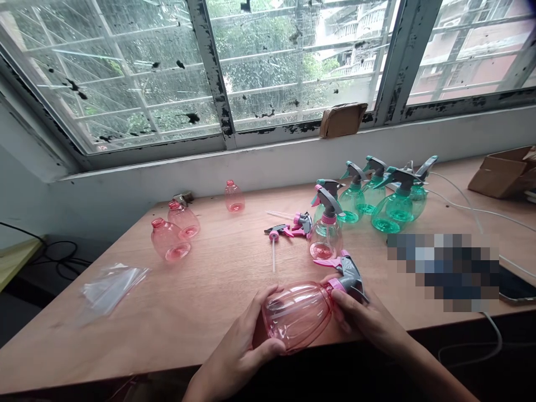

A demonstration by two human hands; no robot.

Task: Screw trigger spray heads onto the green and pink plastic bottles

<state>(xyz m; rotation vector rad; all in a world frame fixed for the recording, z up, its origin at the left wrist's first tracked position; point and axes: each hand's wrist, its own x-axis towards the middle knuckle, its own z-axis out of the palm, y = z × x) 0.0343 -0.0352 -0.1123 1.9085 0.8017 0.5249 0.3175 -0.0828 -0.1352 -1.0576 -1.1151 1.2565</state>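
A clear pink spray bottle lies tilted on its side in the air at the table's front edge. My left hand is wrapped round its base end. At the neck, my right hand grips the pink collar of the grey-and-pink spray head, which sits on the bottle. Just beyond stands an upright pink spray bottle with its head on. Loose spray heads with thin white tubes lie left of it. Pink bottles without heads stand farther left, and another headless pink bottle is near the wall.
Several green spray bottles stand at the back right. Clear plastic bags lie at the left. A phone, white cables and an open cardboard box are at the right. The wooden table's front edge runs below my hands.
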